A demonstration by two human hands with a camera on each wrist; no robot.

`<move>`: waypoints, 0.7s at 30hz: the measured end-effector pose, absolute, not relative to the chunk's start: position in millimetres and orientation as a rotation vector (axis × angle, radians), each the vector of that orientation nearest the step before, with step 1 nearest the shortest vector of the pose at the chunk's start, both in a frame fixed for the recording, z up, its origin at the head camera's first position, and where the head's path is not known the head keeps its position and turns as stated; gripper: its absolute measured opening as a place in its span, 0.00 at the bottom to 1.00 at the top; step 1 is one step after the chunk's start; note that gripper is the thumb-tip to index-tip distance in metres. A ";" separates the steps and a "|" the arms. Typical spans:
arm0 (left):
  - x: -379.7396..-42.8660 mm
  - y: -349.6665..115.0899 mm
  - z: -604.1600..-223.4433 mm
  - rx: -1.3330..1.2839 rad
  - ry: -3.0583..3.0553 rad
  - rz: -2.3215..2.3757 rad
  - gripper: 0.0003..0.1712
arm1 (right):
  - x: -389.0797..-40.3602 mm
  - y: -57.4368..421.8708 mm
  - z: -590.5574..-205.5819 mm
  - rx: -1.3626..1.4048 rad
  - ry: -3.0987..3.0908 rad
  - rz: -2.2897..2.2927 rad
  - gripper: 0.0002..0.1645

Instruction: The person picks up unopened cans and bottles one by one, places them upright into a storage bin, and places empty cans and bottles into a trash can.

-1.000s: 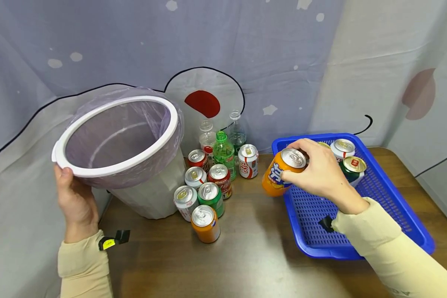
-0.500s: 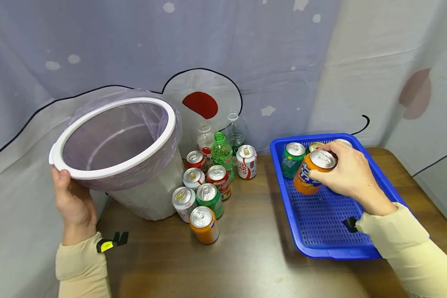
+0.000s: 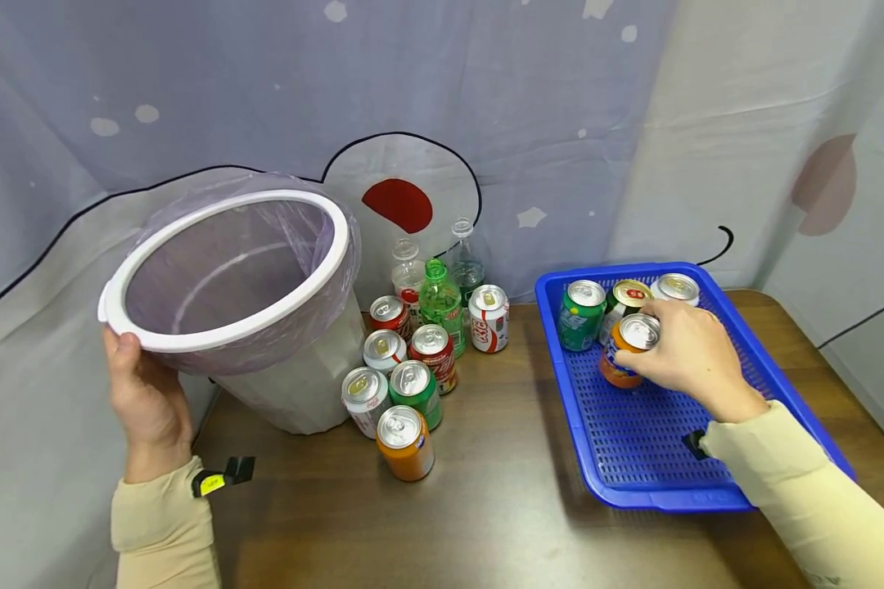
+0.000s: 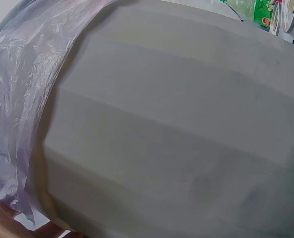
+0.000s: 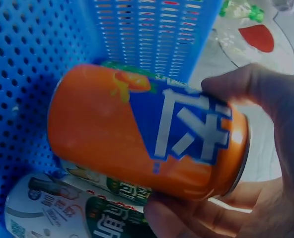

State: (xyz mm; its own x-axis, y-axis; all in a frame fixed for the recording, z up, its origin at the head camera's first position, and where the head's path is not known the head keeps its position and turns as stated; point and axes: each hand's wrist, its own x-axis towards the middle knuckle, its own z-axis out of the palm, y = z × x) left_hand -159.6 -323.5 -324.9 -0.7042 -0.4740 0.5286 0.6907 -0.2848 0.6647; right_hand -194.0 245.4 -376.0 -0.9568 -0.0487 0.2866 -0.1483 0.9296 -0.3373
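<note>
My right hand (image 3: 696, 352) grips an orange soda can (image 3: 620, 370) by its upper part, inside the blue plastic basket (image 3: 576, 425). In the right wrist view the thumb and fingers sit on opposite sides of the orange can (image 5: 102, 124); whether its base touches the basket floor I cannot tell. Around it stand a green can (image 3: 580, 317), a gold-topped green-and-white can (image 3: 630, 293) and a white can (image 3: 675, 288). At the left, my left hand (image 3: 151, 413) holds the tilted trash bin (image 3: 302, 401) at its white rim, thumb in front, other fingers mostly hidden.
Between bin and basket, several cans cluster on the wooden table (image 3: 486, 507), an orange can (image 3: 407, 446) nearest me. Behind them are a green bottle (image 3: 440, 307) and two clear bottles. A white-and-red can (image 3: 489, 319) stands right of these. Purple bag film (image 4: 28, 94) lines the bin.
My right hand has carried the orange can rightward over the basket's left rim, then lowered it beside the other cans. My left hand and the bin have stayed in place.
</note>
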 end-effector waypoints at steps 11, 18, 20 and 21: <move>-159.4 -322.9 -324.8 -0.273 -1.210 -2.036 0.35 | -194.1 244.4 -386.0 0.041 -2.848 0.410 0.40; -159.9 -323.2 -325.1 -0.276 -1.217 -2.028 0.35 | -193.5 242.0 -389.7 0.042 -2.860 0.372 0.41; -159.7 -323.0 -324.9 -0.276 -1.217 -2.030 0.35 | -194.0 241.4 -389.8 0.029 -2.870 0.370 0.42; -159.7 -323.0 -324.8 -0.277 -1.217 -2.030 0.35 | -194.3 241.1 -389.9 0.023 -2.874 0.371 0.42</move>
State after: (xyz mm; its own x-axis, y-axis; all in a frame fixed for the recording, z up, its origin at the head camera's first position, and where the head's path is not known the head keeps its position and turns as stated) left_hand -159.7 -323.0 -324.8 -0.7026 -0.4833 0.5222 0.6883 -0.2756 0.6711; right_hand -194.3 241.1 -389.9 -0.9704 0.0152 0.2411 -0.0465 0.9677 -0.2479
